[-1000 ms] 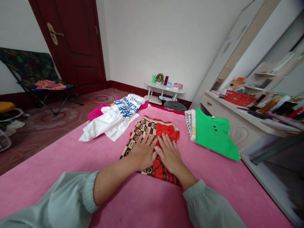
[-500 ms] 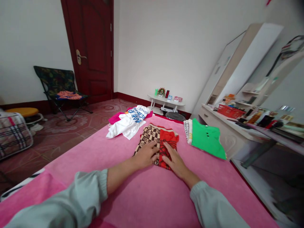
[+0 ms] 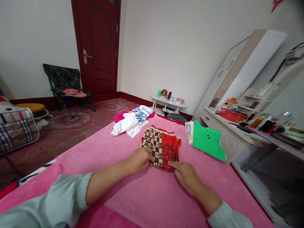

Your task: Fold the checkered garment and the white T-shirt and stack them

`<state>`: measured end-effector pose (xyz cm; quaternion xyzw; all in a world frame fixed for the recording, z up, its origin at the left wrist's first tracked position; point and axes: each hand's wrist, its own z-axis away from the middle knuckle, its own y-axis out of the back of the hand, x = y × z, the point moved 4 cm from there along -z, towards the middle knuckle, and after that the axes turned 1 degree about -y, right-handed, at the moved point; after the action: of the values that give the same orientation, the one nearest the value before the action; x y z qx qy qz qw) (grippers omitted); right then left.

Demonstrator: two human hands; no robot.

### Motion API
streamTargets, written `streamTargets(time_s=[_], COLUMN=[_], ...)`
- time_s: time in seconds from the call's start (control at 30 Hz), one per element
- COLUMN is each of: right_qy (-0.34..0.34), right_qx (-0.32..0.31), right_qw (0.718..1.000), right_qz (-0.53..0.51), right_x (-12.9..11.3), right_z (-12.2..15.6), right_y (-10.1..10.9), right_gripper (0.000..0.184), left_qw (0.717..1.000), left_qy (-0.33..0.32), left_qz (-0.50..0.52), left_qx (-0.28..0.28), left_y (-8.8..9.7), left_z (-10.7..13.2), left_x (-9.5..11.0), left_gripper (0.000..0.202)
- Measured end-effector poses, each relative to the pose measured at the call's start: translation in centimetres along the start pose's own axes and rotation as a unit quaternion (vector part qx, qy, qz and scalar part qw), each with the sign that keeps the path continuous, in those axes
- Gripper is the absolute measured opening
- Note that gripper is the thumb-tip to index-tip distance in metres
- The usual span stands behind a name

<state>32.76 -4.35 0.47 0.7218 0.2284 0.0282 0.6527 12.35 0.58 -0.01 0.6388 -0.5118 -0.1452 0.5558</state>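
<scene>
Broadly, a pink cover point(image 3: 104, 145) spreads across the lower half of the frame, with a dark red door point(image 3: 102, 53) standing shut at upper left and a pale dresser point(image 3: 231, 139) along the right side. Left of the door's foot sits a camouflage-patterned folding chair point(image 3: 63, 79), and just beyond the cover's far end, at mid-frame, is a low white table point(image 3: 166, 100). Three lots of clothing lie on the cover: to the right of centre, a bright green garment point(image 3: 206, 139), laid flat over other folded cloth; to the left of centre, a white garment point(image 3: 124, 125) with blue lettering, loosely heaped on magenta cloth point(image 3: 117, 117); and between them, slightly nearer, a folded garment point(image 3: 156, 145), brown-and-cream checked on its left half, red with dark markings on its right. On the dresser top is a red basket point(image 3: 231, 114). Two bare hands, in pale grey-green sleeves, come up from the bottom corners to the folded garment's near edge. The left hand point(image 3: 140, 160) has its fingers bent down at the near left corner; the right hand point(image 3: 187, 177) points its index finger onto the near right corner, its other fingers curled. Whether either one pinches the fabric cannot be told. Smallest, a green cup point(image 3: 158, 92) stands on the white table
</scene>
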Motion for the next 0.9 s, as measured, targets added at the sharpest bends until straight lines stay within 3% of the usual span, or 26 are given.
streamTargets(time_s=[0.07, 0.13, 0.2, 0.3, 0.33, 0.4, 0.53, 0.63, 0.73, 0.9], right_qy=[0.005, 0.017, 0.033, 0.038, 0.028, 0.006, 0.002, 0.0, -0.022, -0.055], right_qx=[-0.059, -0.104, -0.107, -0.036, -0.005, 0.045, 0.085, 0.102, 0.122, 0.196], right_qw=[0.998, 0.994, 0.989, 0.978, 0.975, 0.972, 0.989, 0.992, 0.981, 0.917], right_qz=[0.006, -0.023, -0.095, -0.202, -0.22, -0.23, -0.119, -0.072, -0.15, -0.343], right_x=[-1.5, -2.6, -3.4, -3.7, -3.7, -3.7, -4.5, -4.5, -3.5, -1.9], right_z=[0.9, 0.6, -1.3, -6.3, -8.1, -11.2, -13.8, -13.8, -13.8, -13.8], right_y=[1.7, 3.1, 3.7, 2.5, 1.6, -0.6, -4.3, -5.4, -5.7, -5.8], right_gripper=[0.045, 0.033, 0.023, 0.021, 0.023, 0.033, 0.055, 0.037, 0.018, 0.011], left_qw=[0.994, 0.981, 0.971, 0.944, 0.935, 0.927, 0.922, 0.914, 0.92, 0.922], left_qy=[-0.016, 0.026, 0.114, 0.248, 0.278, 0.317, 0.34, 0.351, 0.334, 0.323], left_qz=[0.093, 0.177, 0.209, 0.154, 0.129, 0.101, 0.099, 0.119, 0.14, 0.159], left_qx=[-0.049, -0.069, -0.004, 0.155, 0.179, 0.176, 0.158, 0.163, 0.149, 0.141], left_y=[0.6, 1.3, 2.4, 3.9, 4.0, 3.6, 2.1, 1.5, 1.2, 0.7], left_z=[1.0, 1.4, 1.0, -0.2, -0.7, -1.5, -1.8, -1.4, -1.5, -1.7], left_x=[0.7, 0.0, -2.3, -6.9, -8.1, -9.8, -11.0, -11.4, -11.5, -11.6], left_gripper=[0.035, 0.027, 0.02, 0.016, 0.015, 0.013, 0.019, 0.022, 0.02, 0.019])
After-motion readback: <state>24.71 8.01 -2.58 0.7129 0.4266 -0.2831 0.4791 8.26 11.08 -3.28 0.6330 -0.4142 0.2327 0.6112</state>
